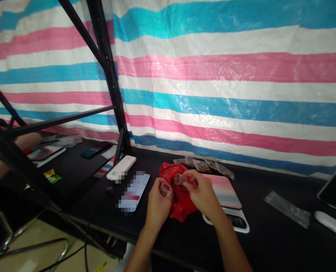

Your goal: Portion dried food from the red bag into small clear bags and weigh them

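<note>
Red plastic bag (185, 207) lay crumpled between the hands, perhaps set there for short reach. The left hand (160, 202) was clamped round a clear container (165, 189), apparently steadying its mouth; the right hand (203, 190) pinched a clear cup (180, 179), tilted sideways, brown matter inside. Around these, the black table (258, 241) bore filled sachets (202, 165) behind and a lit phone (141, 190) leftward; beyond hung a striped sheet (230, 94)

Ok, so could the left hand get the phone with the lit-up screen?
Probably yes: the lit phone lies right beside the left hand, with nothing between them. But that hand holds what looks like a small clear plastic bag, so its grip isn't free.
</note>
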Motion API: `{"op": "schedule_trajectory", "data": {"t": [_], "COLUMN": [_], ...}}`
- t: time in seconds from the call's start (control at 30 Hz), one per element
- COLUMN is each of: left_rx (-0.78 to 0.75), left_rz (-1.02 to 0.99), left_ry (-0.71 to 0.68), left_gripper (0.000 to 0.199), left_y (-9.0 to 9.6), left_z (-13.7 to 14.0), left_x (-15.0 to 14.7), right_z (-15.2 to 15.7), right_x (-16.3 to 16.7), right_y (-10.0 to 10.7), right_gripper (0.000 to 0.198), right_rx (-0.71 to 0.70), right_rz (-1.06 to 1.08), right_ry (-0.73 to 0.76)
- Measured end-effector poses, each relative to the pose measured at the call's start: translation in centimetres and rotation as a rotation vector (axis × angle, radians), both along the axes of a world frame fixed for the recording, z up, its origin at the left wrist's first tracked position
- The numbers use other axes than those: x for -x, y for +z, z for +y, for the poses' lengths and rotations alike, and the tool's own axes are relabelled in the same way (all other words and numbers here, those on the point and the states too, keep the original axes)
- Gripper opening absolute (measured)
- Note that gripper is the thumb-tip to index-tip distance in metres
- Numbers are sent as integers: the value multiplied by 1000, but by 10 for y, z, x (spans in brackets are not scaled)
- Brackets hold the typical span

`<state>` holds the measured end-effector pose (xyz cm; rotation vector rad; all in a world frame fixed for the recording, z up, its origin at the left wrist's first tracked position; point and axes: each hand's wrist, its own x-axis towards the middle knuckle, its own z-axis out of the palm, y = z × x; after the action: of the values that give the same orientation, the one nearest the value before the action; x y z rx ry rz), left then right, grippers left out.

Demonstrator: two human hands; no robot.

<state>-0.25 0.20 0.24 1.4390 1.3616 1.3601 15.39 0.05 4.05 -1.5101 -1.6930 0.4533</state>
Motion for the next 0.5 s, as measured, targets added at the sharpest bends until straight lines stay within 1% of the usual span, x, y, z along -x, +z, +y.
{"op": "schedule_trajectory", "data": {"t": [0.13, 0.23, 0.37, 0.5], "left_rx": [-1, -34, -121, -135], "left_rz": [50, 70, 123, 120], "left_ry": [-35, -38, 60, 110], "left_gripper": [12, 14, 13, 13], "left_y": [-2, -4, -6, -5], "left_z": [-1, 0, 1, 1], "left_x": [-2, -3, -4, -3], "right_z": [-5, -6, -5, -3], "right_x": [7, 12, 9, 2], "right_y": [7, 11, 10, 0], "right_gripper": [31, 35, 29, 26], "right_rx": [-103, -168, -152, -104], "right_rz": [-18, -43, -101, -133], "right_ry": [151, 199, 118, 24]}}
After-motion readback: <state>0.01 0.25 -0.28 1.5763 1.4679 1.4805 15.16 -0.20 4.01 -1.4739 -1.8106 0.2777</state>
